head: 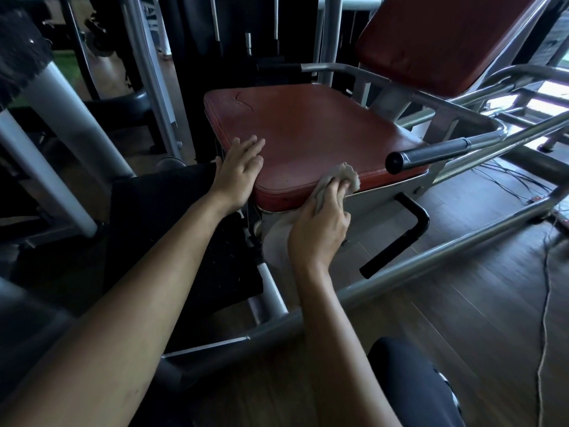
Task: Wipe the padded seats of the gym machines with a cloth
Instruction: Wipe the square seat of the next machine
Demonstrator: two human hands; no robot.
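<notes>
Fingers (336,195) of my right hand (320,224): curled, gripping one crumpled beige cloth (346,174) and pressing it against the near edge of the seat, close to its right corner. A loose end of the cloth hangs below the palm.

Item, task surface: one squarish reddish-brown padded vinyl seat pad (308,131), under and beyond the right fingers. Rounded corners, piped seam along the rim, dull sheen, a thin curved crack near the far left corner.

Item, left hand (238,171): fingers straight and together, lying flat on the near left corner of the seat pad, thumb down its side. Holds nothing.

Pose: both forearms bare and extended forward, left arm coming in from lower left, right wrist bent slightly inward.

Count, other things:
- One matching reddish-brown padded backrest (446,41), tilted, beyond the seat pad.
- One grey metal handle bar with a black end cap (431,153), just right of the cloth.
- One dark wooden plank floor (462,303), below and right.
- One pale thin cable (545,288) trailing across the floor, far right.
- One knee in dark fabric (409,380), nearest me.
</notes>
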